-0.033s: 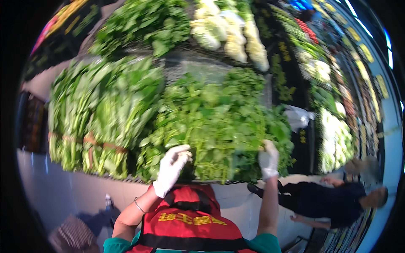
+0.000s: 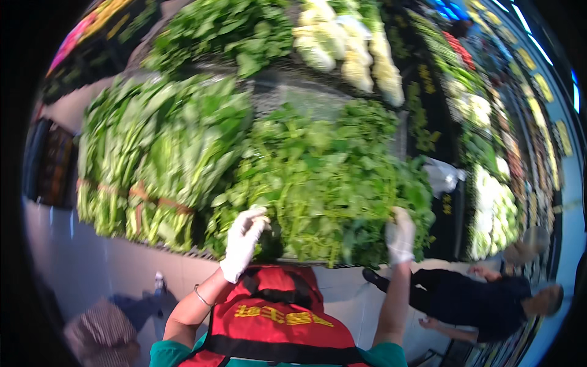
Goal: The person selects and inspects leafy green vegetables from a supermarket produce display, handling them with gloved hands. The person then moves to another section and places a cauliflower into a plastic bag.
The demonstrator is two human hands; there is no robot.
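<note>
So, on your left lie long-leaved green vegetable bundles [image 2: 168,156] tied with brown bands; next comes your white-gloved left hand [image 2: 243,246], fingers curled narrow at the front of a broad heap of loose, bright-green leafy stems [image 2: 324,189], which spreads between your hands. Your white-gloved right hand [image 2: 400,237] bends over its right front; whether either hand grips stems, I cannot tell. Beyond sits a crumpled, whitish plastic bag [image 2: 443,176].

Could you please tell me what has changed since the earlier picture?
In the picture, the white-gloved left hand has moved slightly left and the white-gloved right hand slightly right, widening their gap. The loose, leafy green vegetables and long-leaved green bundles with brown bands appear further right, probably from a head turn; their arrangement stays the same. No grasp or release shows.
</note>
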